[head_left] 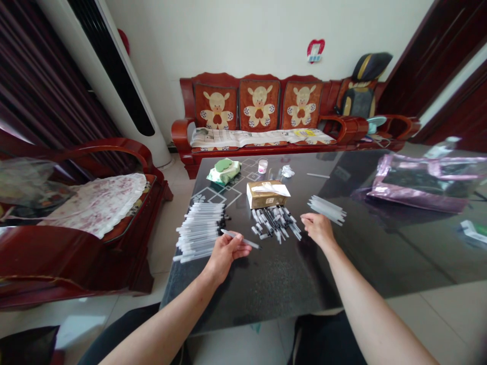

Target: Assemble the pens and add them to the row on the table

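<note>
My left hand [228, 249] is closed on a pen [249, 243] with a whitish, translucent barrel and a dark tip pointing right. Beside that hand lies a stacked pile of similar pens [200, 230], dark ends to the right. My right hand [317, 228] has its fingers pinched together just above the table; anything between them is too small to make out. To its left is a loose heap of black-and-clear pen parts [276, 220]. Right behind the hand rests a bundle of translucent pen barrels [326, 209].
A gold tissue box [262, 197] stands behind the heap on the dark, glossy table [274, 284]. Farther back are a green wipes pack [223, 172], a small cup [262, 166], crumpled tissue [288, 171] and a single barrel [318, 176]. A clear, pink-edged bag [418, 200] sits right.
</note>
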Action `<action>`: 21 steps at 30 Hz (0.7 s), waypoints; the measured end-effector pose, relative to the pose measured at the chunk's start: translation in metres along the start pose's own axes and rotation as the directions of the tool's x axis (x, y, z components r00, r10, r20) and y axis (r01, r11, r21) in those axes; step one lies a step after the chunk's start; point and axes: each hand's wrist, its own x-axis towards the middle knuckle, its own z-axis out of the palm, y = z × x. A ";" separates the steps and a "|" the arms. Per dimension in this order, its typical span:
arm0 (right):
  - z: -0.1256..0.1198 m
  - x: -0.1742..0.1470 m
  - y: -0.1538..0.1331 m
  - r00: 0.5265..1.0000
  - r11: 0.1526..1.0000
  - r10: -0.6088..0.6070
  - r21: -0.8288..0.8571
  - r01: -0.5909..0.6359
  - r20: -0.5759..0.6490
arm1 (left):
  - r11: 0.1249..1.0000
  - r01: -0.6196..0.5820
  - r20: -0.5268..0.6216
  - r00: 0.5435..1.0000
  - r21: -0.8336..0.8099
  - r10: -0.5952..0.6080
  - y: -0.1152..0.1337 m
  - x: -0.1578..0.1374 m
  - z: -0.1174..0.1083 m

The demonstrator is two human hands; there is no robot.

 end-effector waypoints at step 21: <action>0.016 0.000 -0.023 0.994 0.965 -0.051 -0.250 0.075 0.099 | 0.999 0.001 0.086 0.996 0.053 -0.006 -0.003 -0.004 0.003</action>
